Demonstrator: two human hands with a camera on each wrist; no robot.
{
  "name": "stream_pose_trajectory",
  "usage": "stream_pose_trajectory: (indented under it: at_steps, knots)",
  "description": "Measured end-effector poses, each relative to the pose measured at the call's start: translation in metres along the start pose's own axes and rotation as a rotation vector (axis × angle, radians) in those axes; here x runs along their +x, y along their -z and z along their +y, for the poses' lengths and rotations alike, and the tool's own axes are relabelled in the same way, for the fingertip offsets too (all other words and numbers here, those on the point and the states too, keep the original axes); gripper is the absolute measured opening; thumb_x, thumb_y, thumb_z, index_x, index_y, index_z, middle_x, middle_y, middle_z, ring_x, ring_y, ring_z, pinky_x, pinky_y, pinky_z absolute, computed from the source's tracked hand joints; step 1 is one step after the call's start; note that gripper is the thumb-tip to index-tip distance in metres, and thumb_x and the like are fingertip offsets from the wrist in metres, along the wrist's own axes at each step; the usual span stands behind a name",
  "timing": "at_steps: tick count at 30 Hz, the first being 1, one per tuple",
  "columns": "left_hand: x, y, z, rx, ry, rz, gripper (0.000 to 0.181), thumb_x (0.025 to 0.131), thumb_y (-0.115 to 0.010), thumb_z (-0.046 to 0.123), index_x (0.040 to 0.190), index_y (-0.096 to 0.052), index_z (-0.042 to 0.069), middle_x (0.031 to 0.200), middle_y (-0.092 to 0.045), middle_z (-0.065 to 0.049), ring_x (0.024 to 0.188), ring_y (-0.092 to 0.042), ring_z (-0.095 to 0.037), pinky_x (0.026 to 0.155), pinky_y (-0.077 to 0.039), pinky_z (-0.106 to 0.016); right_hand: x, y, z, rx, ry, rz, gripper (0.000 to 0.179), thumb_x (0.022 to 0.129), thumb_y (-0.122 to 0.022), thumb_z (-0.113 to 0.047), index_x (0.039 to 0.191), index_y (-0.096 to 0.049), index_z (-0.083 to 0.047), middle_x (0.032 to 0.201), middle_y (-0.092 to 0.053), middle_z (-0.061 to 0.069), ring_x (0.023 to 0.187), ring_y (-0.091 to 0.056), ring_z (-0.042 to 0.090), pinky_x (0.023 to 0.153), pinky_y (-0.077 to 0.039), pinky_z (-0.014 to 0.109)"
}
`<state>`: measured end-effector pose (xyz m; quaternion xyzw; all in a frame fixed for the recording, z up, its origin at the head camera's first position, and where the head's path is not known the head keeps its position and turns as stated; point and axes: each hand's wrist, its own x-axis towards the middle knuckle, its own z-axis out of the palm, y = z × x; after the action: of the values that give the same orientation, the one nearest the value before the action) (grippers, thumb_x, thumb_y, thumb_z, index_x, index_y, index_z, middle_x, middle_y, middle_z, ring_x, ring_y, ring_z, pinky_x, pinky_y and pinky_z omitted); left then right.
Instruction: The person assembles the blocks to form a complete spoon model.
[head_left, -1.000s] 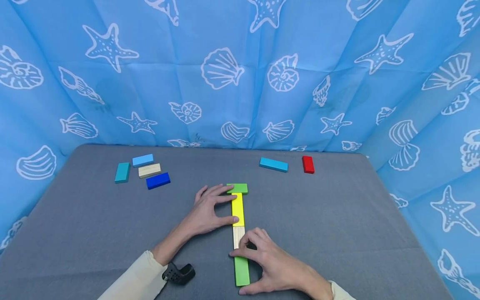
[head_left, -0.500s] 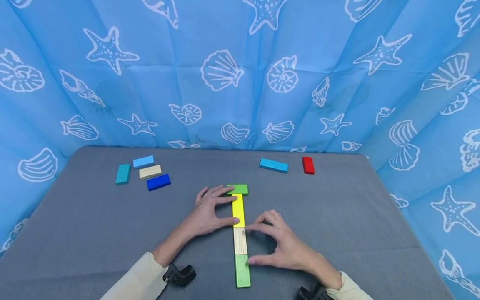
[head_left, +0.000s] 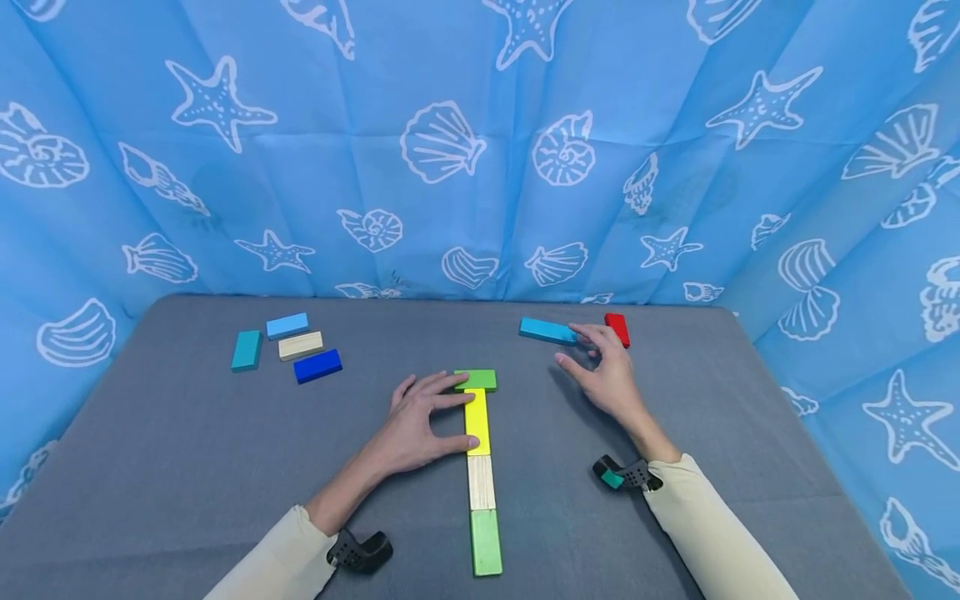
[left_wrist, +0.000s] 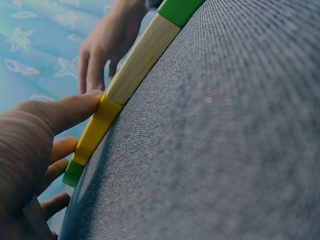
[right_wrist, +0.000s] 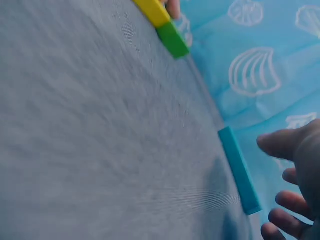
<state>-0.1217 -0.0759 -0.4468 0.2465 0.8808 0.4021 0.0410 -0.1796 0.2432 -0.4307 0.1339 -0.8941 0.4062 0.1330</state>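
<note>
A line of blocks runs down the middle of the table: a green block (head_left: 476, 380) set crosswise at the far end, then a yellow block (head_left: 477, 422), a plain wood block (head_left: 481, 482) and a light green block (head_left: 486, 542). My left hand (head_left: 415, 427) rests on this line, its thumb and a finger touching the yellow block and another finger the crosswise green one. Over at the back right, my right hand (head_left: 606, 373) reaches above the table with its fingers near the end of a sky-blue block (head_left: 546, 330). In the right wrist view a gap shows between thumb and sky-blue block (right_wrist: 239, 170).
Beyond the right hand lies a red block (head_left: 618, 328), partly covered by it. At the back left are a teal block (head_left: 246, 351), a light blue block (head_left: 287, 325), a plain wood block (head_left: 301, 346) and a dark blue block (head_left: 318, 366). A shell-patterned curtain (head_left: 450, 217) hangs behind.
My right hand has left the light green and plain wood blocks and moved away to the back right, beside the sky-blue block. The left hand has stayed on the line.
</note>
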Motion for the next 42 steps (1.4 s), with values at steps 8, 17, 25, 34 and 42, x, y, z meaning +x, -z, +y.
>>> stream_pose_trajectory:
  at_steps: [8, 17, 25, 34, 42]
  knots:
    - [0.001, 0.0, 0.0, 0.003, 0.004, -0.005, 0.061, 0.083, -0.082, 0.045, 0.135, -0.068, 0.015, 0.156, -0.047, 0.0, 0.15, -0.029, -0.032, 0.117, -0.005, -0.065, 0.024, -0.014, 0.015, -0.114, -0.13, -0.051, 0.05, 0.092, -0.074, -0.01, 0.138, -0.059, 0.004, 0.134, -0.054, 0.028, 0.121, -0.046, 0.042, 0.097, -0.037, 0.055]
    - [0.002, 0.0, 0.0, 0.005, 0.007, -0.009, 0.061, 0.083, -0.081, 0.045, 0.135, -0.068, 0.016, 0.155, -0.047, 0.0, 0.15, -0.028, -0.031, 0.118, -0.004, -0.064, 0.03, -0.015, 0.018, -0.138, -0.137, -0.01, 0.036, 0.092, -0.073, -0.003, 0.126, -0.067, 0.006, 0.119, -0.059, 0.027, 0.105, -0.051, 0.04, 0.089, -0.035, 0.052]
    - [0.002, 0.0, 0.0, 0.009, 0.008, -0.011, 0.061, 0.083, -0.081, 0.045, 0.135, -0.068, 0.016, 0.156, -0.046, 0.001, 0.15, -0.028, -0.031, 0.117, -0.004, -0.064, 0.034, -0.013, 0.011, -0.038, -0.132, -0.038, 0.034, 0.092, -0.074, -0.004, 0.126, -0.068, 0.002, 0.116, -0.059, 0.023, 0.101, -0.053, 0.034, 0.085, -0.044, 0.044]
    - [0.002, 0.0, 0.002, 0.015, 0.023, -0.017, 0.061, 0.083, -0.081, 0.046, 0.135, -0.068, 0.017, 0.156, -0.046, 0.001, 0.15, -0.028, -0.033, 0.117, -0.004, -0.065, 0.034, -0.032, -0.026, 0.048, -0.032, -0.197, 0.033, 0.092, -0.075, -0.008, 0.124, -0.069, -0.002, 0.116, -0.063, 0.017, 0.1, -0.058, 0.031, 0.085, -0.049, 0.045]
    - [0.001, 0.001, 0.002, 0.025, 0.024, -0.015, 0.062, 0.083, -0.081, 0.047, 0.135, -0.068, 0.017, 0.155, -0.047, 0.0, 0.149, -0.028, -0.033, 0.117, -0.005, -0.066, 0.032, -0.058, -0.044, 0.06, 0.009, -0.369, 0.03, 0.093, -0.074, -0.01, 0.122, -0.071, -0.003, 0.112, -0.065, 0.013, 0.095, -0.055, 0.026, 0.081, -0.045, 0.038]
